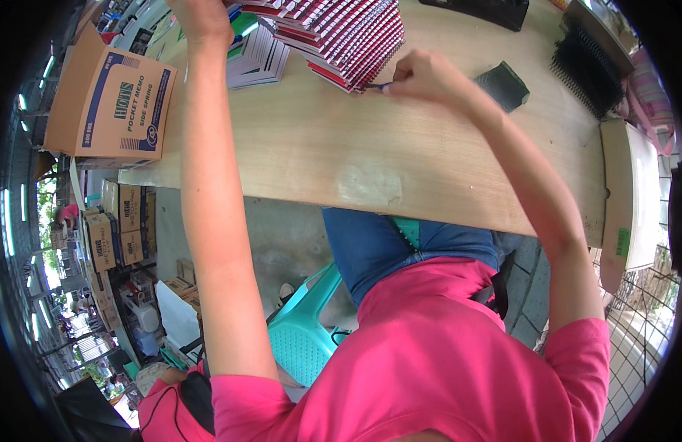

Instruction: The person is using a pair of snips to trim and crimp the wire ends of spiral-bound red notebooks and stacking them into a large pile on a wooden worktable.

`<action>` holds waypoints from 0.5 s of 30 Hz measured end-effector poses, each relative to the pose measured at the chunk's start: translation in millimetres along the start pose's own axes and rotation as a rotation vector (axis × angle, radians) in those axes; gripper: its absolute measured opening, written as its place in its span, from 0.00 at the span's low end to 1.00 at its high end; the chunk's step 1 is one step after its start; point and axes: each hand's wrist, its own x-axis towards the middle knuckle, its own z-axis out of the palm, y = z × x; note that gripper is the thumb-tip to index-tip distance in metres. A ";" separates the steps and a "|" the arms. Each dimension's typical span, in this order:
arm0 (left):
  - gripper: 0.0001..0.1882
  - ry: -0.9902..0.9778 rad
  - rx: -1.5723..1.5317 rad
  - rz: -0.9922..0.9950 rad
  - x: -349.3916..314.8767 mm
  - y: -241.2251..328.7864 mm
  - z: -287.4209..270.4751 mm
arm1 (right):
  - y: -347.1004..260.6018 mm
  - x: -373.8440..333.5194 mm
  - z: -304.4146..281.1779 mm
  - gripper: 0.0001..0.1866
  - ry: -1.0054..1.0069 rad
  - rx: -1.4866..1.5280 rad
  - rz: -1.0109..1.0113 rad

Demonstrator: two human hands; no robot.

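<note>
A large stack of spiral-bound notebooks [341, 37] with red covers and white page edges lies fanned on the table at the top. My left hand [201, 22] reaches to the left of this stack, its fingers cut off by the upper edge of the view. At the stack's near right corner, my right hand [429, 77] is closed on a small thin tool [376, 88] with a dark tip. That tip meets the spiral edge of the lowest notebooks; what kind of tool it is I cannot make out. Beside the stack, to the left, sits a pile of white-and-grey pads [258, 62].
An open cardboard box [113, 103] stands on the table's left. At the right are a dark open-sided holder [503, 86], a bundle of black wire spirals [588, 70] and a pale carton [632, 195]. A teal stool [300, 339] stands below the wooden table [297, 147].
</note>
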 end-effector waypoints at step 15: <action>0.24 0.091 0.059 -0.034 -12.5 6.5 18.3 | 15.8 -0.4 37.8 0.13 0.210 -0.292 -0.255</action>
